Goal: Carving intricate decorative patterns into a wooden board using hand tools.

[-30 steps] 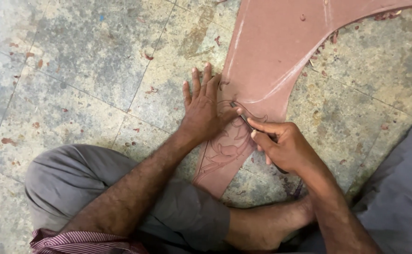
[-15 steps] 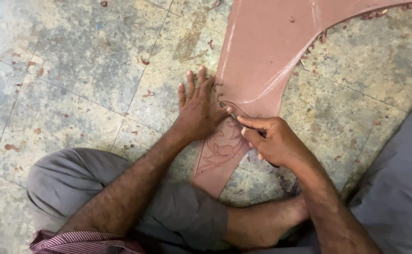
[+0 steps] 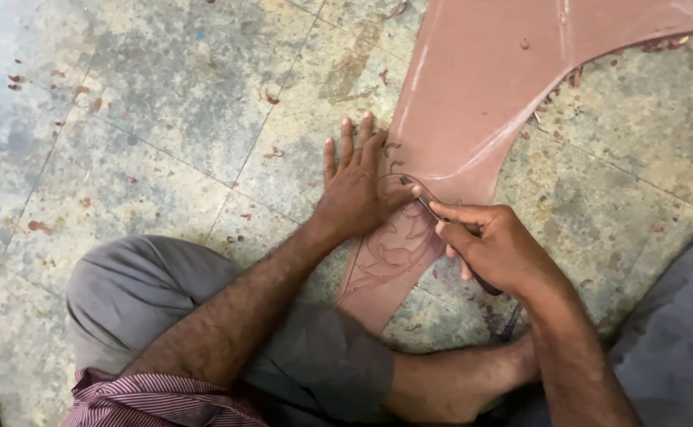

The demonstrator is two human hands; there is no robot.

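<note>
A flat reddish-brown clay slab [image 3: 481, 87] lies on the tiled floor and narrows to a tapering strip [image 3: 390, 261] carved with curling patterns. My left hand [image 3: 354, 186] rests flat, fingers spread, on the floor and the slab's left edge, thumb against the carved part. My right hand [image 3: 496, 249] is shut on a thin metal carving tool [image 3: 421, 202], whose tip touches the clay just by my left thumb.
Mottled grey-green stone floor tiles [image 3: 164, 142] are scattered with small clay scraps [image 3: 271, 99]. My folded legs in grey trousers [image 3: 172, 300] and a bare foot [image 3: 449, 387] lie below the slab. A striped maroon cloth [image 3: 164, 399] sits at the bottom.
The view has shifted slightly. Both hands stay at the same spot on the slab, with the tool tip working by the left thumb.
</note>
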